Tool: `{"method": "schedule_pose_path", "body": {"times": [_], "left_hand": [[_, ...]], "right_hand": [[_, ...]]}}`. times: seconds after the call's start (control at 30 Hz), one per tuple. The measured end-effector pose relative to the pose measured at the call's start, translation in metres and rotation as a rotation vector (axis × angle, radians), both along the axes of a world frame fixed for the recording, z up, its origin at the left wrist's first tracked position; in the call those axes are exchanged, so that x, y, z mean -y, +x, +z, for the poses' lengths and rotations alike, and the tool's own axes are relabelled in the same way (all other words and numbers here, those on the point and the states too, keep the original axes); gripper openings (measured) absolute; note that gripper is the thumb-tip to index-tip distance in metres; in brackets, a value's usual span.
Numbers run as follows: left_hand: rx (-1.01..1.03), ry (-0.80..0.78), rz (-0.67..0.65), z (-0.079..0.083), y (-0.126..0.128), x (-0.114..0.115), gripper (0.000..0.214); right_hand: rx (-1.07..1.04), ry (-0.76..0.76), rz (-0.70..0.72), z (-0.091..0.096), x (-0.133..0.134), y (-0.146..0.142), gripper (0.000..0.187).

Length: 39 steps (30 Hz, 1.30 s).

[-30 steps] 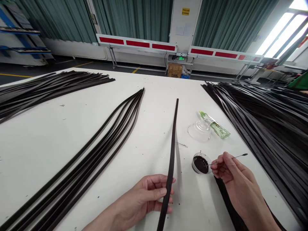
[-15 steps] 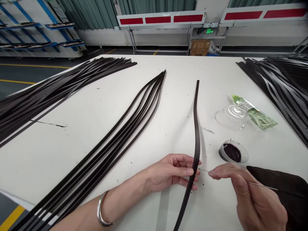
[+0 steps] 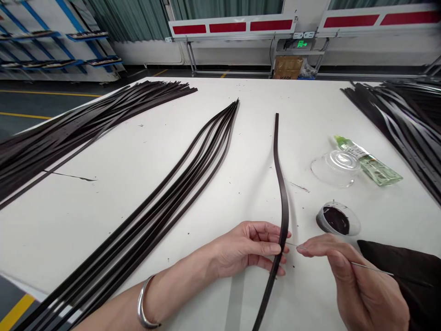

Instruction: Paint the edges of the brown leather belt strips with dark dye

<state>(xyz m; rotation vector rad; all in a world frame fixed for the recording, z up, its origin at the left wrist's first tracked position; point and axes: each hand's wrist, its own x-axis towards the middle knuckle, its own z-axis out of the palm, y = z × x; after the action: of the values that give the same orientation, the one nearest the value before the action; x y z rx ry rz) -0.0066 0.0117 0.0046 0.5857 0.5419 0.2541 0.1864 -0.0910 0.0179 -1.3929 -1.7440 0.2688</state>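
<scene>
Pinching a long dark strip [image 3: 284,202] between left thumb [image 3: 269,248] and left fingers [image 3: 264,227], with the far end curving away beyond them over the worktop [image 3: 138,151]. Gripping a thin rod [image 3: 374,269] in the closed right fingers [image 3: 319,246], aimed at the strip's right edge just beside the left fingers; cannot tell whether touching. With a cup [image 3: 321,225] of dark liquid [image 3: 337,220] just beyond the right fingers, a clear lid [image 3: 341,161] and green tube [image 3: 377,168] farther out, and a bundle of strips [image 3: 138,239] well left of the left fingers.
</scene>
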Motion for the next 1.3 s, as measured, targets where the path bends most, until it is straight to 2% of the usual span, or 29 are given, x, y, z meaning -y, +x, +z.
{"method": "schedule_pose_path", "body": {"times": [0.63, 0.93, 1.3], "left_hand": [[0.017, 0.013, -0.02, -0.002, -0.001, -0.001, 0.034], [0.011, 0.018, -0.019, 0.0, 0.001, -0.001, 0.029], [0.018, 0.009, -0.014, -0.002, 0.001, -0.001, 0.029]], "right_hand": [[0.041, 0.01, 0.022, 0.004, -0.005, -0.002, 0.024], [0.04, 0.099, 0.065, 0.005, -0.012, -0.006, 0.025], [0.043, 0.131, 0.067, 0.014, -0.014, -0.01, 0.026]]}}
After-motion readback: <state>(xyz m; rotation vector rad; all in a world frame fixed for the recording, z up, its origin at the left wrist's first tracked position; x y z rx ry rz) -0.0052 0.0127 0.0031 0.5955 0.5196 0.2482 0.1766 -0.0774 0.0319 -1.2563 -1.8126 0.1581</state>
